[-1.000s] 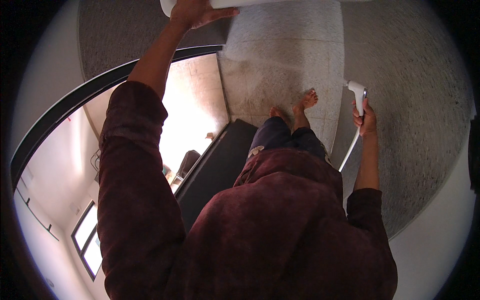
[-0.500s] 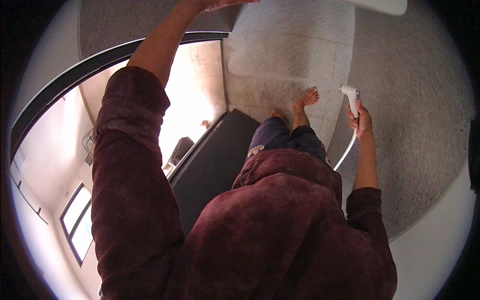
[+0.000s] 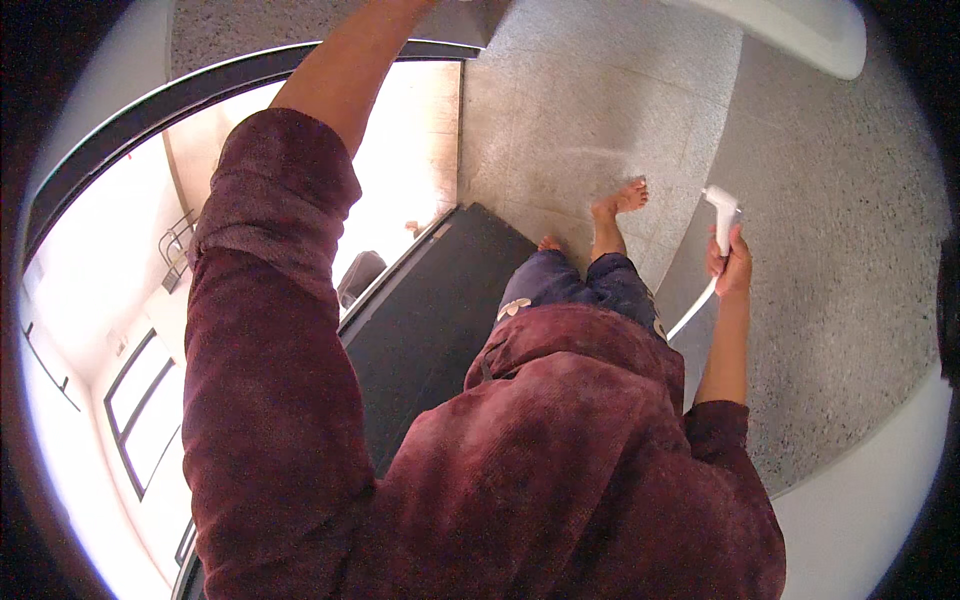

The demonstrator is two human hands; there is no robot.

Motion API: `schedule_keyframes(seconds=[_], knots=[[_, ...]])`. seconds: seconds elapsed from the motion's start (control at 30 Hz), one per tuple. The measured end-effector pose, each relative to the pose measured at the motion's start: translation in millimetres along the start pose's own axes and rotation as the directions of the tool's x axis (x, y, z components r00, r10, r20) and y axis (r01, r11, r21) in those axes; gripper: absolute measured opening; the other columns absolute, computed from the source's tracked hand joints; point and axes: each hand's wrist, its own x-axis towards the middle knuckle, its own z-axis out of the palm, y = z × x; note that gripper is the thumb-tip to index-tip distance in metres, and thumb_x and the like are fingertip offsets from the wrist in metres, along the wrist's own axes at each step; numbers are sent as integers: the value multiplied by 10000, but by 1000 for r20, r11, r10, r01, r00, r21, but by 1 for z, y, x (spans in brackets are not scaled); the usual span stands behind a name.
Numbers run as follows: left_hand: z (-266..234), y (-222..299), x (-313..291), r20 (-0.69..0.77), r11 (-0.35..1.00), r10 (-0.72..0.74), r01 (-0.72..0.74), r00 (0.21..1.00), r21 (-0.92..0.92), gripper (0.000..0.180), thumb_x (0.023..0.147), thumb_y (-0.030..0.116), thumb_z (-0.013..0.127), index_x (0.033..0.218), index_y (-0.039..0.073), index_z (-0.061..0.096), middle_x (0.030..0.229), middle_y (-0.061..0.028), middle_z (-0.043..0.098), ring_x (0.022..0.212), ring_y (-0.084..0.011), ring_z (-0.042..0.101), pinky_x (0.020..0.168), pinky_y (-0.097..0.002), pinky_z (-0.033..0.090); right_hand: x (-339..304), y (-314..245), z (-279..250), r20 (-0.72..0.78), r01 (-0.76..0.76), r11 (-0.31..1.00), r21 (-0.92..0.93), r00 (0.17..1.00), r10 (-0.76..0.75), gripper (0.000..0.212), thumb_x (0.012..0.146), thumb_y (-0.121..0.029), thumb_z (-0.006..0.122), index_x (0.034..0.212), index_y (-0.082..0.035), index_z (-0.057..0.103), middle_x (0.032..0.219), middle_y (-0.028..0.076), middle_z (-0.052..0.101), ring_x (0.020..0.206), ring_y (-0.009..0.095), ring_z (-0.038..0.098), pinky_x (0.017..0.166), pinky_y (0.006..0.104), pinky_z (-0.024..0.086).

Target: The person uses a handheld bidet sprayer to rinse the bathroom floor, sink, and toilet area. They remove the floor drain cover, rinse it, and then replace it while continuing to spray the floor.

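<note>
White handheld sprayer (image 3: 725, 214), count one, up in the person's right grip (image 3: 733, 265), out to the person's right. Right grip clamped on the handle: fingers wrapped, thumb along the side, spray head clear above and aimed to the left. One white hose (image 3: 695, 316) leaves the underside of the grip, curves down to the left and disappears by the shorts. Right forearm (image 3: 728, 345) near straight, pointing away from the body.

Left grip: cut off by the top edge; can't tell whether it's apart or together. Left forearm (image 3: 350, 70) reaches far forward, bare past one bunched maroon sleeve (image 3: 280, 175).

Further out, as I see it from here: two bare feet (image 3: 628, 198) on pale floor (image 3: 580, 110), the right one in fuller view. One pair of dark blue shorts (image 3: 575, 280), two pale flower prints showing. One smooth white fixture (image 3: 815, 28) at upper right, kind unclear. Left side: one dark ledge (image 3: 445, 300), one wire rack (image 3: 174, 248), one black-framed window (image 3: 142, 410).
</note>
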Motion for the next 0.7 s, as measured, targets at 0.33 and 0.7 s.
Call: schedule_keyframes(seconds=[0.33, 0.7], knots=[[-1, 7, 3, 25, 1000, -5, 4, 1000, 16, 822, 658, 610, 666, 1284, 109, 483, 1386, -186, 375, 1310, -318, 319, 1086, -408, 271, -11, 3, -19, -39, 87, 965, 246, 996, -80, 515, 845, -556, 509, 989, -62, 542, 572, -22, 449, 371, 57, 326, 330, 210, 236], [-3, 9, 8, 68, 999, -15, 12, 998, 50, 844, 665, 616, 658, 1310, 113, 449, 1416, -174, 332, 1329, -306, 286, 1101, -399, 248, -2, 0, -2, -11, -28, 997, 65, 1000, 29, 545, 812, -598, 532, 944, -70, 540, 534, -49, 403, 361, 46, 292, 333, 222, 207]])
